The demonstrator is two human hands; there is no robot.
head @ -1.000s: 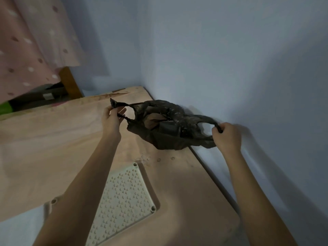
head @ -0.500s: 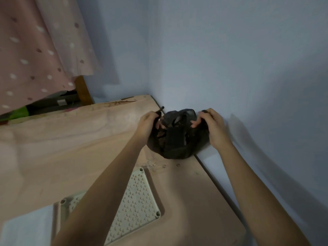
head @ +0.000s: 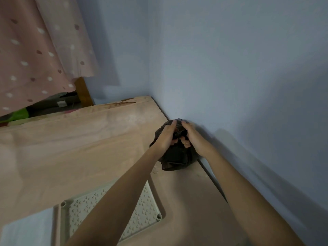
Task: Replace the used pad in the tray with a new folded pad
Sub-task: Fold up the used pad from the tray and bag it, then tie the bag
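Right now I have both hands on a black plastic bag [head: 174, 157] that sits on the pinkish wooden surface [head: 71, 148], pushed up against the pale blue wall [head: 230, 77]. My left hand [head: 166, 137] lies over the top left of the bag with its fingers curled into the plastic, gripping it; my right hand [head: 192, 137] comes in from the wall side, fingers bent and pinching the gathered plastic near the top. What is inside the bag I cannot tell, since the plastic is dark and crumpled. Nearer to me, the tray [head: 142, 210] shows as a cream perforated grid with a round peg at each visible corner, set in a pink frame; my left forearm [head: 120, 192] crosses over it and hides its middle. A pale bluish sheet [head: 26, 228] lies flat just beside the tray at the lower left, and I cannot say whether it is a pad. Farther back on the left hangs a pink curtain [head: 35, 50] with small light and dark spots, a wooden post [head: 83, 93] below its edge, and some dark clutter with a green patch [head: 19, 115] under it. I can read no writing or label anywhere
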